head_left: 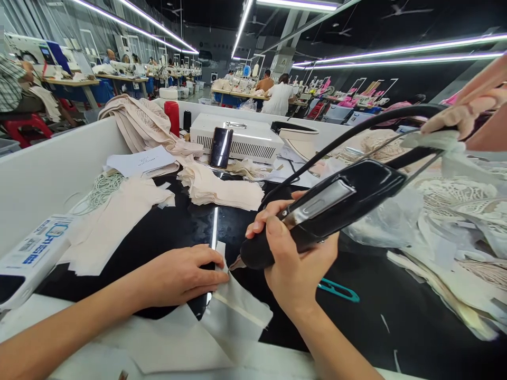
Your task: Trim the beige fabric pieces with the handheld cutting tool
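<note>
My right hand (295, 253) is wrapped around a black corded hand tool (340, 198) with a silver plate on its side. The tool slants down to the left, and its small metal tip (236, 264) is at the edge of a thin pale fabric piece (241, 303). What kind of tool it is I cannot make out. My left hand (186, 275) lies flat, fingers stretched out, with its fingertips on the fabric close to the tip. The near end of this piece lies over the front edge of the black work surface (158, 248).
Stacked beige cut pieces (224, 187) lie ahead, beside a phone (221, 148) and a vented white box (237, 137). A teal thread snipper (338, 290) is right of my wrist. Lace and fabric (451, 221) pile up rightward. Another person's hand (455, 119) is at upper right.
</note>
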`<state>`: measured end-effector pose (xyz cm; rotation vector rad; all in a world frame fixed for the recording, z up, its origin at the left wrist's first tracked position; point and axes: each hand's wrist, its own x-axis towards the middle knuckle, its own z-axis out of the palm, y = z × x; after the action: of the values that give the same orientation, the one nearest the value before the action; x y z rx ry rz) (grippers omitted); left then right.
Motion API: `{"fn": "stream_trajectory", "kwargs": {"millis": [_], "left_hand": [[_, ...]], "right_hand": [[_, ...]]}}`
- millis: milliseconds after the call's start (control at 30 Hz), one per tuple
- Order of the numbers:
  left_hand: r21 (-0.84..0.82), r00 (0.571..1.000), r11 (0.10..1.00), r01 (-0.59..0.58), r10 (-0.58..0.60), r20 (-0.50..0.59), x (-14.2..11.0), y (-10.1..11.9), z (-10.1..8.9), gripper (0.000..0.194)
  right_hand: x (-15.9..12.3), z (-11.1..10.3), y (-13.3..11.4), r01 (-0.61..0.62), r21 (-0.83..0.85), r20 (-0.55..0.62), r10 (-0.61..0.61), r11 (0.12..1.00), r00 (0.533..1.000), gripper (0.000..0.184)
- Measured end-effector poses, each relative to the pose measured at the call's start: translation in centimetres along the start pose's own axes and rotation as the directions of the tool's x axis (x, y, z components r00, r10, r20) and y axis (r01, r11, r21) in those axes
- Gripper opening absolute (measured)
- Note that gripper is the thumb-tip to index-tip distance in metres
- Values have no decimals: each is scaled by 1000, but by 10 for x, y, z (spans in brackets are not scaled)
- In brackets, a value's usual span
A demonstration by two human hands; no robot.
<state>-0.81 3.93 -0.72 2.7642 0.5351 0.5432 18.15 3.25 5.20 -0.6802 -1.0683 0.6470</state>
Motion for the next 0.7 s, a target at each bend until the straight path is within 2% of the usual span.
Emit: {"fn": "stream_trajectory", "kwargs": {"millis": [167, 433, 700], "left_hand": [[0, 1000, 1000, -4, 4, -7, 0, 0, 1, 29], [-42, 1000, 999, 24, -24, 4, -3, 0, -3, 29], [93, 998, 995, -32, 36, -47, -6, -3, -4, 28]], "right_hand": [[1, 2, 3, -3, 44, -15, 3, 999, 1000, 36], [4, 9, -3, -32, 0, -66, 32, 999, 997, 35], [-1, -24, -33, -46, -12, -97, 44, 999, 994, 37]]}}
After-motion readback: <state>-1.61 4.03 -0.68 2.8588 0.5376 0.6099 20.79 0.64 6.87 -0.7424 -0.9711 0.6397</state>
